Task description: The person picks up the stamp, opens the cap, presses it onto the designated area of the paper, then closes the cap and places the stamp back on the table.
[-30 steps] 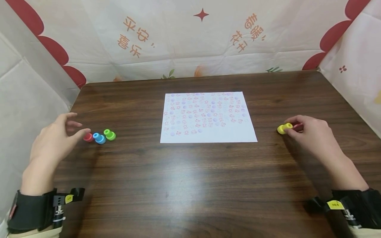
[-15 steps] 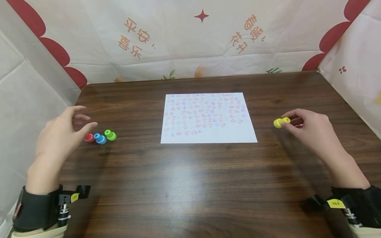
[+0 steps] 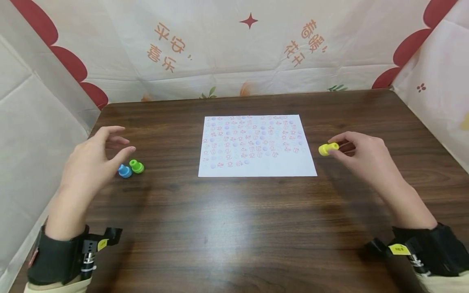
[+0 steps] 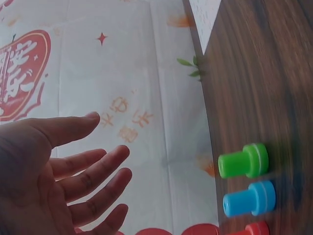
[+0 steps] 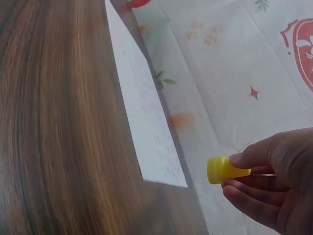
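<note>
Between the thumb and fingers of my right hand [image 3: 368, 160] is a small yellow stamp [image 3: 324, 149], pinched and lifted off the table just right of the white paper [image 3: 256, 170]. Rows of small red and purple prints cover most of that sheet, with its lower right part blank. My left hand [image 3: 86, 167] hovers at the left, fingers loosely spread and holding nothing. Beside it stand a blue stamp [image 3: 125, 171] and a green stamp [image 3: 136, 166]. A red stamp [image 4: 255, 228] shows at the lower edge of the left wrist view; the hand hides it in the head view.
The dark wooden table [image 3: 227, 228] carries the paper near its middle. A white printed cloth [image 3: 220, 49] hangs behind the table's back edge and along both sides. Black camera straps [image 3: 58, 256] are worn on both wrists.
My right hand has lifted the yellow stamp from the table and carried it left toward the paper. My left hand has moved right and slightly away from me, now covering the red stamp.
</note>
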Action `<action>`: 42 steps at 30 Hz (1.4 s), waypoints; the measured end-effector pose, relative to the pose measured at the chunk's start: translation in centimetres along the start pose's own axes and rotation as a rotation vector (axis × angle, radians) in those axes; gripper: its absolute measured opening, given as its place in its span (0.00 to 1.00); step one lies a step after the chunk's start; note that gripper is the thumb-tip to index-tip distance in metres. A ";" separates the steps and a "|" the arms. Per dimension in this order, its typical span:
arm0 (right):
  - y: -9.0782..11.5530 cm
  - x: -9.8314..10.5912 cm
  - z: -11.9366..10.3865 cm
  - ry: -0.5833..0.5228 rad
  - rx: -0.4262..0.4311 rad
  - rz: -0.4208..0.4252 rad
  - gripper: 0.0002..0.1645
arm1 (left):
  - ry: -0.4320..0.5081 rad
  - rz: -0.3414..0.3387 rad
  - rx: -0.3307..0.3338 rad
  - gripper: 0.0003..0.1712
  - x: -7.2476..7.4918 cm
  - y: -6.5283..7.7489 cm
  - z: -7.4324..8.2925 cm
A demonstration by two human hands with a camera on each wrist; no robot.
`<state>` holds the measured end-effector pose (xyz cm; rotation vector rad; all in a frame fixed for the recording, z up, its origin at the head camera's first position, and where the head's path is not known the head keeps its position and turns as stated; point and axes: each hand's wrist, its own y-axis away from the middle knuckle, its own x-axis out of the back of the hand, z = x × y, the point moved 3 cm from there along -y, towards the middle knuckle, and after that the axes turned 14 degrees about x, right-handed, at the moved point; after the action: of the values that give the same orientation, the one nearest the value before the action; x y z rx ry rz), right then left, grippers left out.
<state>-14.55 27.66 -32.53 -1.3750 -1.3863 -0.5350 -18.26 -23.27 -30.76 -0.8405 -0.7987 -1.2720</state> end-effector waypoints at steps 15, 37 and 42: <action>-1.7 -3.3 -3.3 -0.060 0.033 -0.078 0.13 | 0.129 -0.105 -0.100 0.30 -2.6 0.4 2.7; -2.6 -6.8 -6.3 -0.148 0.128 -0.146 0.09 | 0.168 -0.258 -0.173 0.25 -7.4 1.0 4.9; -2.8 -7.2 -6.9 -0.177 0.155 -0.125 0.09 | 0.187 -0.291 -0.182 0.23 -8.2 1.1 5.7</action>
<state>-16.24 17.86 -35.54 -1.2399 -1.6304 -0.3851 -18.41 -14.36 -35.29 -0.7532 -0.6780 -1.6759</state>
